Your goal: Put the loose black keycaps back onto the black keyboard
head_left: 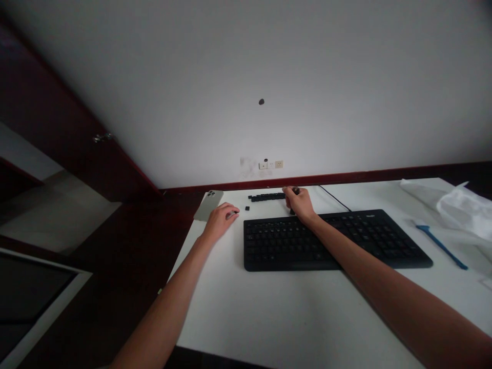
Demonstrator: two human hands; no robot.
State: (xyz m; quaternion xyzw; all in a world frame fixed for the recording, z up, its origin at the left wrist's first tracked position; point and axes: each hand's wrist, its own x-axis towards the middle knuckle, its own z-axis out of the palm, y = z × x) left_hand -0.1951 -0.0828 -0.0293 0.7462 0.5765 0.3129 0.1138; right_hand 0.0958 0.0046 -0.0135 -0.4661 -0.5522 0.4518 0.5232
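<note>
A black keyboard (284,248) lies on the white table, with its top-row keycaps apparently off. Left of its upper corner, my left hand (220,221) rests on the table, thumb and fingers pinched around a small grey-and-dark object (231,213) too small to name. My right hand (302,204) is closed around a dark, short-handled tool (295,190) at the keyboard's far edge; its lower end points down and its kind is unclear. Loose black keycaps (265,197) form rows behind the keyboard. One single keycap (247,208) sits between my hands.
A phone (207,205) lies at the table's left edge. To the right are a blue brush-like tool (442,246) and crumpled white plastic (465,207). The keyboard cable (334,197) runs toward the wall (346,102), which has sockets (271,165).
</note>
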